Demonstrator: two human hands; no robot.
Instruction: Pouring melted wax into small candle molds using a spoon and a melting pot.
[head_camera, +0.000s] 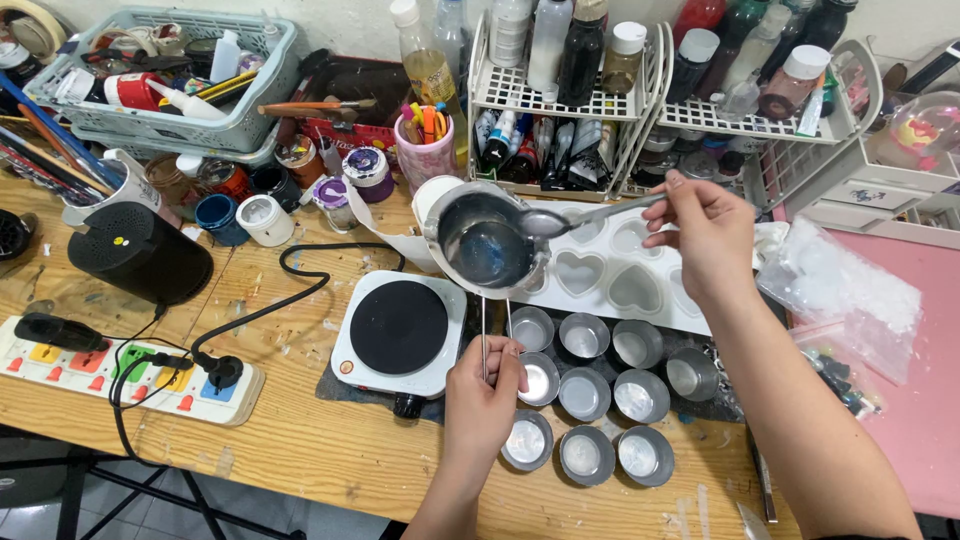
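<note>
Holding melting pot (487, 240), spoon (560, 220), heart mould (620, 290)

Shiny metal melting pot (487, 240), polished metal spoon (560, 220), glossy tin cups (585, 392), matt white heart mould (610, 275), scuffed wooden table (300, 440).

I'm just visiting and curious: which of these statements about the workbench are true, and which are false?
1. The left hand holds the small metal pot by its wire handle. True.
2. The right hand holds a paintbrush. False: it holds a spoon at the pot's rim.
3. The pot sits on the hot plate. False: it is held up, beside it.
4. Small round metal tins stand in rows. True.
5. The white mould has star-shaped cavities. False: heart-shaped.
</note>
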